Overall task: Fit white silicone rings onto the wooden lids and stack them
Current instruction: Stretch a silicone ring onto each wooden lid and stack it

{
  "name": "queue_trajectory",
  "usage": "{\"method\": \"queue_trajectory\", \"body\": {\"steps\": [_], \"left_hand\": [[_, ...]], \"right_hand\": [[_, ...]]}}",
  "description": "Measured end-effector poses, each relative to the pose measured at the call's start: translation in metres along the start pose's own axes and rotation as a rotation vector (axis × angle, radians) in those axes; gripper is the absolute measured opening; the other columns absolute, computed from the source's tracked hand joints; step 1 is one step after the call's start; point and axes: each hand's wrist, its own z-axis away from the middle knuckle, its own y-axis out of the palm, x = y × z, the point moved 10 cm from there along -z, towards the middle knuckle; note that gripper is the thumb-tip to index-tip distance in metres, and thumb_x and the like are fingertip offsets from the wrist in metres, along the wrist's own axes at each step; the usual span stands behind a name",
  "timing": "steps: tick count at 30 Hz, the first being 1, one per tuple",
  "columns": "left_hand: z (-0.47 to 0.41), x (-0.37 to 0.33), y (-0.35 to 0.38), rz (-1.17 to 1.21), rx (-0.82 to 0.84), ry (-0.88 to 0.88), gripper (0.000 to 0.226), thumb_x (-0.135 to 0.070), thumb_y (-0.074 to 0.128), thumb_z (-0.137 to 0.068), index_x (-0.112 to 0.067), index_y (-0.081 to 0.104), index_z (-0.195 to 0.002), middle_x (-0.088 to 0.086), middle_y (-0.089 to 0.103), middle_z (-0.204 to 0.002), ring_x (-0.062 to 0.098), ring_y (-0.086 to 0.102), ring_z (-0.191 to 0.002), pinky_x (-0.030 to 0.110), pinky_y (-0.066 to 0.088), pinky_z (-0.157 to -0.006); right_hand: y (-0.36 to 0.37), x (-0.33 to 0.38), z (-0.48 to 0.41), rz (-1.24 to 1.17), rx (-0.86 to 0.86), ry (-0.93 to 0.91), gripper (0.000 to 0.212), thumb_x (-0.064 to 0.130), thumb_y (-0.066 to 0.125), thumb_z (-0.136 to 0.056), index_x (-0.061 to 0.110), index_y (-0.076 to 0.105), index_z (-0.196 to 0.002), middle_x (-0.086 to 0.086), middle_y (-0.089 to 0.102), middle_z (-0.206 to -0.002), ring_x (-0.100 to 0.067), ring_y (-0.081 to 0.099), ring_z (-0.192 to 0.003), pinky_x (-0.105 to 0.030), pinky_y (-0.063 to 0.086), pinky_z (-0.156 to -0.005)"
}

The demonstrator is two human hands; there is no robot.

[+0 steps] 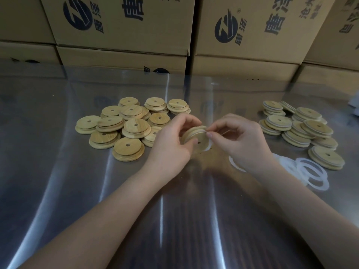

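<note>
My left hand (171,140) grips a round wooden lid (202,138) with a centre hole, held tilted just above the table. My right hand (239,136) pinches a white silicone ring (208,148) that lies partly round the lid's rim, part of it hanging below. A pile of bare wooden lids (128,125) lies to the left. On the right sits a heap of lids with white rings fitted (303,129). Loose white rings (310,171) lie at the near right, partly hidden by my right wrist.
Printed cardboard boxes (124,30) stand stacked in a wall along the table's far edge. The table (58,171) is dark under a glossy clear sheet. A pale object (354,105) shows at the right edge.
</note>
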Motion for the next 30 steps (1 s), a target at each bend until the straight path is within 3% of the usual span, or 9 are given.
{"method": "queue_trajectory", "body": {"steps": [4, 9, 16, 23, 30], "left_hand": [[0.002, -0.005, 0.003, -0.055, -0.019, 0.064, 0.028, 0.000, 0.072, -0.081, -0.015, 0.067, -0.105, -0.010, 0.067, -0.099, 0.004, 0.062, -0.095, 0.032, 0.052, -0.086], [0.000, 0.003, -0.007, 0.067, -0.120, 0.000, 0.021, -0.003, 0.073, -0.081, -0.020, 0.071, -0.093, -0.008, 0.072, -0.092, 0.008, 0.066, -0.090, 0.032, 0.054, -0.085], [-0.002, 0.005, -0.011, 0.077, -0.115, -0.020, 0.024, -0.001, 0.072, -0.082, -0.021, 0.073, -0.096, -0.009, 0.072, -0.093, 0.006, 0.067, -0.091, 0.031, 0.055, -0.086], [-0.007, 0.001, -0.006, -0.014, -0.030, 0.019, 0.030, 0.003, 0.065, -0.085, -0.023, 0.072, -0.098, 0.003, 0.068, -0.105, 0.015, 0.062, -0.104, 0.040, 0.049, -0.095], [-0.006, 0.004, -0.001, 0.001, 0.022, 0.016, 0.042, 0.004, 0.063, -0.087, -0.032, 0.066, -0.109, -0.004, 0.066, -0.115, 0.009, 0.060, -0.111, 0.036, 0.048, -0.100]], "right_hand": [[0.002, 0.011, 0.002, 0.096, -0.012, -0.098, 0.009, 0.003, 0.073, -0.079, 0.011, 0.072, -0.082, 0.002, 0.063, -0.078, -0.016, 0.062, -0.073, -0.032, 0.053, -0.065], [0.003, 0.006, 0.002, 0.121, -0.010, -0.073, 0.011, 0.000, 0.074, -0.079, 0.009, 0.071, -0.085, 0.001, 0.065, -0.080, -0.016, 0.065, -0.074, -0.034, 0.055, -0.068], [0.000, -0.013, 0.002, -0.011, -0.088, 0.096, 0.022, 0.004, 0.075, -0.080, 0.024, 0.069, -0.074, 0.010, 0.069, -0.071, -0.007, 0.066, -0.068, -0.020, 0.051, -0.068], [0.003, -0.034, -0.003, -0.202, 0.034, 0.282, 0.024, 0.001, 0.074, -0.080, 0.021, 0.072, -0.068, -0.006, 0.073, -0.073, -0.028, 0.069, -0.073, -0.038, 0.057, -0.077], [0.010, -0.034, -0.001, -0.310, 0.167, 0.306, 0.017, 0.000, 0.074, -0.081, 0.015, 0.073, -0.074, -0.005, 0.073, -0.070, -0.013, 0.067, -0.066, -0.021, 0.054, -0.067]]}}
